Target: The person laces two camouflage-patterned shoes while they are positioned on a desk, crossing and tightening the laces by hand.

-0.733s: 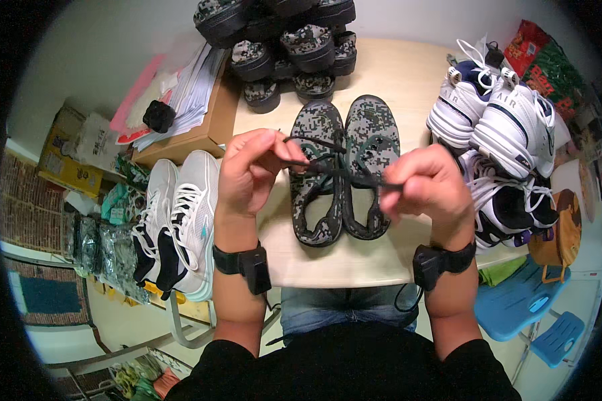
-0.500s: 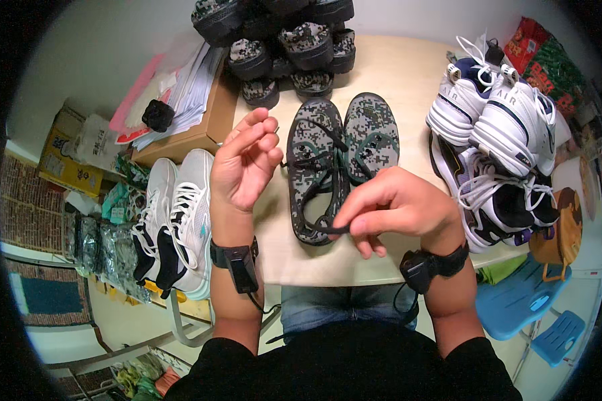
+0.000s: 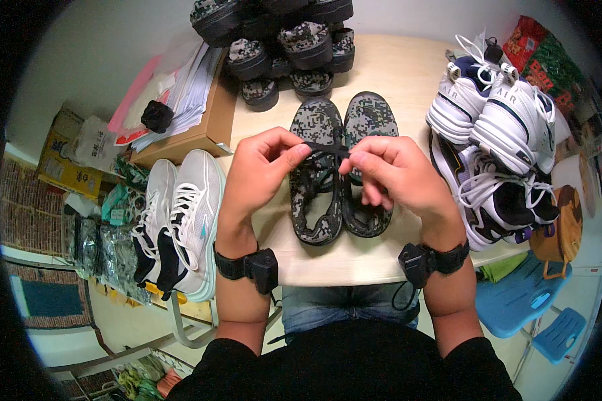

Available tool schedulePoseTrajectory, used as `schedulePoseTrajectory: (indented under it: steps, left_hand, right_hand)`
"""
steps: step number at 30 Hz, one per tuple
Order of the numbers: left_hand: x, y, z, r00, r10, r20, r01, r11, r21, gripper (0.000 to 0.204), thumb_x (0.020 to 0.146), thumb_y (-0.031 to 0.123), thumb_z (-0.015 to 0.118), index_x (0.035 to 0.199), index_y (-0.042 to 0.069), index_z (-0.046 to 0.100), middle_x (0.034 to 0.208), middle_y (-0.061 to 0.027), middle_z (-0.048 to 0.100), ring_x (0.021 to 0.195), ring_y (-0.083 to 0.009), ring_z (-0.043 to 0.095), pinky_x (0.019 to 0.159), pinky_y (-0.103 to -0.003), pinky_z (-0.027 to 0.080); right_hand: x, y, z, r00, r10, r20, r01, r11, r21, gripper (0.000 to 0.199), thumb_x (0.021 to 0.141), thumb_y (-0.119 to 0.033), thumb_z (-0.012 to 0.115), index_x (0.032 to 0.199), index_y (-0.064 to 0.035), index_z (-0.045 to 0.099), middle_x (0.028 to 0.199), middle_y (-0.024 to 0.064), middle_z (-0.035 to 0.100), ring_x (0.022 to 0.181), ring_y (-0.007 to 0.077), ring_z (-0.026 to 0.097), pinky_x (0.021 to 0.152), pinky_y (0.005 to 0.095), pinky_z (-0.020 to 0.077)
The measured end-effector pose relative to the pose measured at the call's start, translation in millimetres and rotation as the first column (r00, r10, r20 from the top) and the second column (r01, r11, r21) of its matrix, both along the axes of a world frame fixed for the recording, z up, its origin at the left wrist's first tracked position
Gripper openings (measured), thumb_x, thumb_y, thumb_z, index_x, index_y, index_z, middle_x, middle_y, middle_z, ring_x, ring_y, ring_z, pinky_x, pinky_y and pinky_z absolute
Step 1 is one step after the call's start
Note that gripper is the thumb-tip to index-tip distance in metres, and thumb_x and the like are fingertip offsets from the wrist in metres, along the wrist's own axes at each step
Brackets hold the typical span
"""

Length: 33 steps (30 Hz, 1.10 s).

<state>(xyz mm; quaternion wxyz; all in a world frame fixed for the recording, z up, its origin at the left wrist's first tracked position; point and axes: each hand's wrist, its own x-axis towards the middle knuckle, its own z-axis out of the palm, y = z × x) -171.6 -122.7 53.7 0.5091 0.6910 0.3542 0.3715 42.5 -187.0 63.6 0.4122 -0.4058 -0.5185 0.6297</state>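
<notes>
A pair of grey, black and white digital-camouflage shoes lies on the table, toes pointing away from me: the left shoe (image 3: 316, 117) and the right shoe (image 3: 371, 115). A black shoelace (image 3: 324, 148) stretches across the left shoe's upper. My left hand (image 3: 261, 167) pinches it between thumb and forefinger at the shoe's left side. On the other side, my right hand (image 3: 401, 167) grips it with thumb and fingertips, partly covering the right shoe's opening. Some of the lacing is hidden beneath my fingers. Both wrists wear black strapped devices.
More camouflage shoes (image 3: 306, 47) are stacked at the back of the table (image 3: 401, 63). White sneakers (image 3: 192, 214) stand at left beside a cardboard box (image 3: 207, 130) bearing papers. Stacked white athletic shoes (image 3: 512, 120) occupy the right side, above a blue stool (image 3: 515, 301).
My left hand has come down and right to grasp the lace. My right hand has moved its lace end from the shoe's heel up over the upper, where the lace is now taut.
</notes>
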Motion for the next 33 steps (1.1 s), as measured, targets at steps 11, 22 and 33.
schedulePoseTrajectory:
  steps: [11, 22, 33]
  left_hand:
    - [16.6, -16.5, 8.5, 0.988, -0.146, 0.053, 0.147, 0.989, -0.021, 0.01, 0.086, 0.001, 0.059, 0.096, -0.002, 0.062, 0.083, -0.002, 0.062, 0.075, -0.0075, 0.057, 0.069, -0.02, 0.047]
    - [12.3, -8.4, 0.0, 0.98, -0.015, -0.2, 0.012, 1.0, -0.016, 0.007, 0.083, 0.006, 0.064, 0.086, 0.0, 0.062, 0.064, 0.0066, 0.049, 0.057, -0.0003, 0.039, 0.048, -0.018, 0.031]
    - [12.8, -1.8, -5.2, 0.99, 0.128, -0.066, -0.13, 0.991, -0.02, 0.007, 0.083, 0.007, 0.064, 0.085, 0.001, 0.061, 0.066, 0.0072, 0.05, 0.057, 0.0014, 0.037, 0.048, -0.016, 0.028]
  right_hand:
    - [-13.9, 0.0, -2.6, 0.969, -0.12, 0.216, 0.094, 0.987, 0.129, 0.024, 0.089, -0.022, 0.059, 0.077, -0.0008, 0.062, 0.054, 0.0004, 0.053, 0.046, 0.0062, 0.048, 0.044, 0.0227, 0.0366]
    - [-11.8, 9.0, -21.4, 0.877, -0.359, 0.319, 0.201, 0.878, 0.435, 0.028, 0.08, -0.011, 0.067, 0.105, -0.002, 0.057, 0.07, 0.0044, 0.057, 0.059, 0.011, 0.052, 0.057, 0.0258, 0.0451]
    - [3.3, 6.5, -28.5, 0.799, -0.37, 0.475, -0.016, 0.776, 0.631, 0.021, 0.078, 0.0, 0.061, 0.098, -0.0006, 0.057, 0.092, 0.0043, 0.057, 0.076, 0.0113, 0.054, 0.067, 0.0255, 0.0455]
